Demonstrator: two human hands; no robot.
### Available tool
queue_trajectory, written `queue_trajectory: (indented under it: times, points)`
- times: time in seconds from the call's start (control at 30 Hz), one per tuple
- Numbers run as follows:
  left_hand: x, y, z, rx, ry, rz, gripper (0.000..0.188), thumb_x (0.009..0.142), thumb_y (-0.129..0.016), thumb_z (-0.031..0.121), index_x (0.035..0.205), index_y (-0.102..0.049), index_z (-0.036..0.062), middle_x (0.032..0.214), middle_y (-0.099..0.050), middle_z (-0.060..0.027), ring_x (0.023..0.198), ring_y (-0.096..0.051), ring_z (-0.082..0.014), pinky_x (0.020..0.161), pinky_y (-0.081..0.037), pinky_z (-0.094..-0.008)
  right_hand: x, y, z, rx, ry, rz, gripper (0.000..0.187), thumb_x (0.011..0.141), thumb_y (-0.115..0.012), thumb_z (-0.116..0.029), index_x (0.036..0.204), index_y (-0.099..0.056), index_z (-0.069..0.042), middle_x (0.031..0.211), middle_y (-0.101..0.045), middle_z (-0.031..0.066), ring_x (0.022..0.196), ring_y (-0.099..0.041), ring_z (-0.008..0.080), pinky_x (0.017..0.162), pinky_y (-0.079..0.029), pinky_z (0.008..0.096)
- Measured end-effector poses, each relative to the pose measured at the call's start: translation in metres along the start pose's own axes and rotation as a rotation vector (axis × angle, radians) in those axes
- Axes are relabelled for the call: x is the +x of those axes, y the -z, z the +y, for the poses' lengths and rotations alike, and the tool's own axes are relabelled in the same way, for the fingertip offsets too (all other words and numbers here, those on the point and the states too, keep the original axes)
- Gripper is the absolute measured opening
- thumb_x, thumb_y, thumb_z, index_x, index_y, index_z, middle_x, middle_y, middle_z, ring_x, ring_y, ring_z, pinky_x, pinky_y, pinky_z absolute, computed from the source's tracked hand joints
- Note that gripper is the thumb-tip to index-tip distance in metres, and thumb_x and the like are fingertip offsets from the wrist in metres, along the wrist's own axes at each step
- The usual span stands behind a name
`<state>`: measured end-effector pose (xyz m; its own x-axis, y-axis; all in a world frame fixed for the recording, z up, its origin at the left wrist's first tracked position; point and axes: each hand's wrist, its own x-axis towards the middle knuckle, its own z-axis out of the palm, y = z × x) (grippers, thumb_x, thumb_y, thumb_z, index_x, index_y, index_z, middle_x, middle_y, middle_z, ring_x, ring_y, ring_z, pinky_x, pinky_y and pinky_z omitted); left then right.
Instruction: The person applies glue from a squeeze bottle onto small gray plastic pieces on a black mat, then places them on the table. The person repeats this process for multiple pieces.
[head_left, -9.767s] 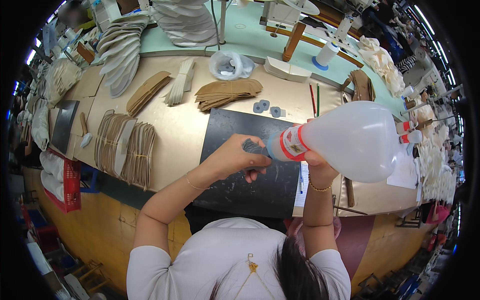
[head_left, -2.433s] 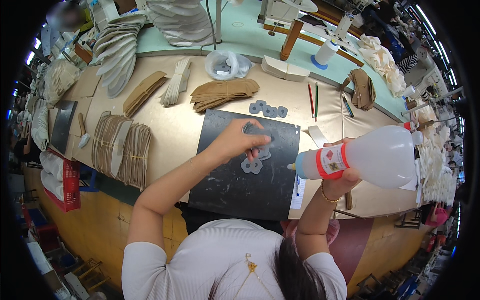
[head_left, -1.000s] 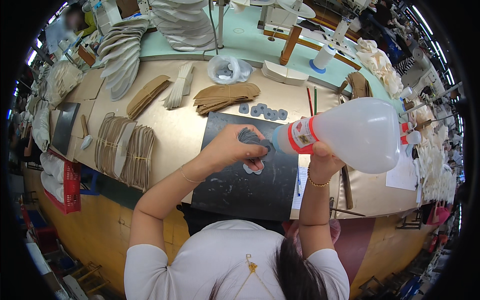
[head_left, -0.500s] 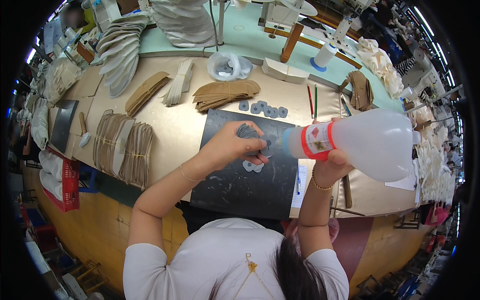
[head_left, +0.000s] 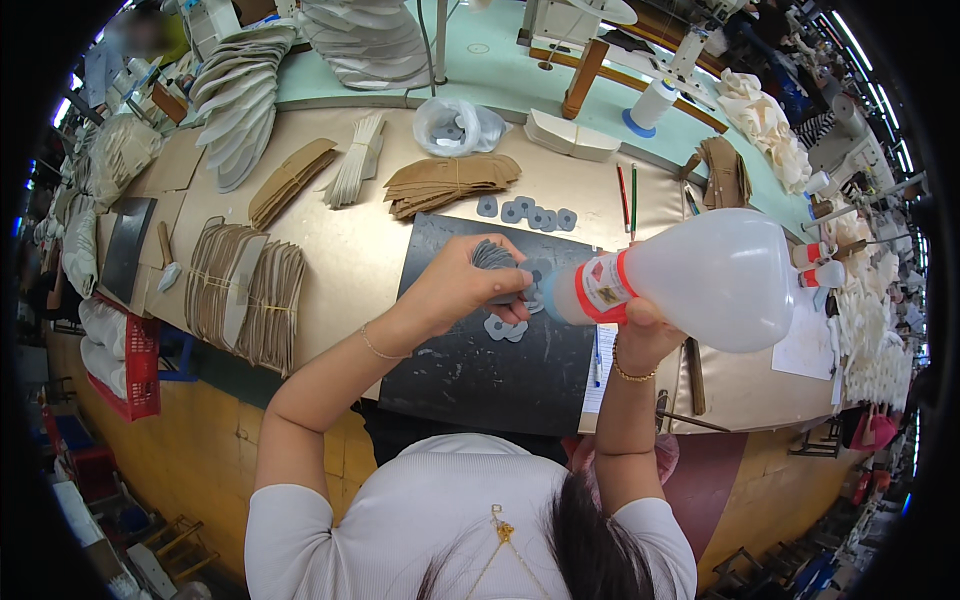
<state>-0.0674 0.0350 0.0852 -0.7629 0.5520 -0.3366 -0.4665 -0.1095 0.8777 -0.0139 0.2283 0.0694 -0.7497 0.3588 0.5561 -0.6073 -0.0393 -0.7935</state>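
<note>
My right hand (head_left: 640, 335) grips a large translucent squeeze bottle (head_left: 710, 280) with a red band, held on its side so its nozzle points left. The nozzle sits close to my left hand (head_left: 465, 285), which pinches a small stack of grey round cut pieces (head_left: 492, 258) over a dark mat (head_left: 480, 350). Two or three loose grey pieces (head_left: 505, 328) lie on the mat just below the hands. A row of several more grey pieces (head_left: 528, 212) lies along the mat's far edge.
Bundles of tan cut pieces (head_left: 245, 290) lie at the left, with more tan stacks (head_left: 450, 180) behind the mat. A clear plastic bag (head_left: 455, 125), red and green pencils (head_left: 627, 195), white stacks (head_left: 240, 95) and a red crate (head_left: 125, 350) surround the tan table (head_left: 340, 250).
The bottle has tipped and moved left, its nozzle now closer to the grey pieces in my left hand. My left hand has stayed over the mat.
</note>
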Motion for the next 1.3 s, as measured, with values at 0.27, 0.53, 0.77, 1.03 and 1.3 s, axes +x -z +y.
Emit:
queue_trajectory:
  times: [0.27, 0.53, 0.77, 1.03, 1.3]
  points:
    - [0.022, 0.013, -0.012, 0.066, 0.040, 0.083, 0.021, 0.078, -0.066, 0.008, 0.091, -0.052, -0.0006, 0.072, -0.060, -0.0110, 0.058, -0.063, -0.0180, 0.045, -0.049, -0.0244, 0.007, 0.023, 0.003, -0.017, 0.047, 0.168, 0.077, 0.071, -0.070, -0.053, 0.113, -0.043, 0.006, 0.100, -0.055, 0.0191, 0.075, -0.065, 0.0300, 0.062, -0.059, 0.0387]
    - [0.132, 0.068, -0.049, 0.300, 0.025, 0.290, 0.021, 0.077, -0.066, 0.008, 0.090, -0.055, -0.0016, 0.072, -0.063, -0.0110, 0.050, -0.059, -0.0138, 0.036, -0.042, -0.0229, 0.005, 0.045, 0.009, -0.051, 0.067, 0.213, 0.078, 0.068, -0.073, -0.051, 0.112, -0.042, 0.006, 0.099, -0.055, 0.0184, 0.072, -0.065, 0.0283, 0.059, -0.059, 0.0373]
    - [0.163, 0.084, -0.046, 0.536, 0.154, 0.285, 0.017, 0.077, -0.063, 0.007, 0.091, -0.057, -0.0018, 0.064, -0.060, -0.0080, 0.048, -0.059, -0.0143, 0.038, -0.047, -0.0232, 0.004, 0.051, -0.004, -0.086, 0.026, 0.245, 0.084, 0.066, -0.074, -0.053, 0.116, -0.038, 0.005, 0.097, -0.055, 0.0178, 0.072, -0.064, 0.0274, 0.059, -0.058, 0.0362]
    - [0.091, 0.070, -0.020, -0.139, 0.100, 0.064, 0.029, 0.081, -0.061, 0.003, 0.109, -0.051, -0.0018, 0.090, -0.061, -0.0126, 0.079, -0.065, -0.0214, 0.067, -0.057, -0.0256, 0.009, 0.038, -0.006, -0.009, 0.023, 0.192, 0.082, 0.066, -0.075, -0.050, 0.114, -0.040, 0.006, 0.098, -0.055, 0.0183, 0.075, -0.064, 0.0302, 0.059, -0.058, 0.0361]
    - [0.016, 0.034, -0.009, -0.088, 0.066, -0.057, 0.031, 0.082, -0.063, 0.006, 0.109, -0.051, -0.0054, 0.097, -0.060, -0.0166, 0.086, -0.065, -0.0250, 0.066, -0.058, -0.0272, 0.020, 0.019, 0.000, 0.009, 0.120, 0.135, 0.078, 0.069, -0.075, -0.046, 0.115, -0.040, 0.006, 0.100, -0.054, 0.0190, 0.078, -0.064, 0.0304, 0.064, -0.059, 0.0394]
